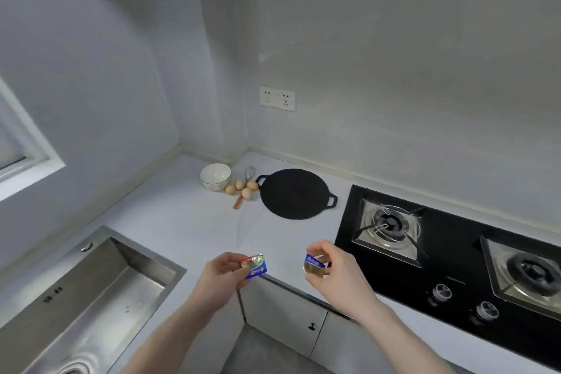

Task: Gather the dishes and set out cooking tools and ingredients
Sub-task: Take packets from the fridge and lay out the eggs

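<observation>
Head view: the left hand pinches a small foil-wrapped packet, blue and red on gold, its grip clamped on the packet's left edge with thumb on top and fingers curled beneath. The right hand pinches a second packet of the same kind, the grip closed on it between thumb and fingertips, the packet tilted so a blue face and a gold face both show. Both packets are held in the air above the front edge of the pale tabletop, near each other but apart.

Further back on the tabletop, towards the corner, a flat black griddle pan with two small handles lies beside the black gas hob, which sits to the right with two burners and two knobs. Left of the pan, four eggs cluster just beside a white bowl. A whisk with an orange handle lies among the eggs, its wire head pointing to the wall. A steel sink is set into the tabletop on the left. A double wall socket is on the wall above the pan. Cabinet doors show below the tabletop edge.
</observation>
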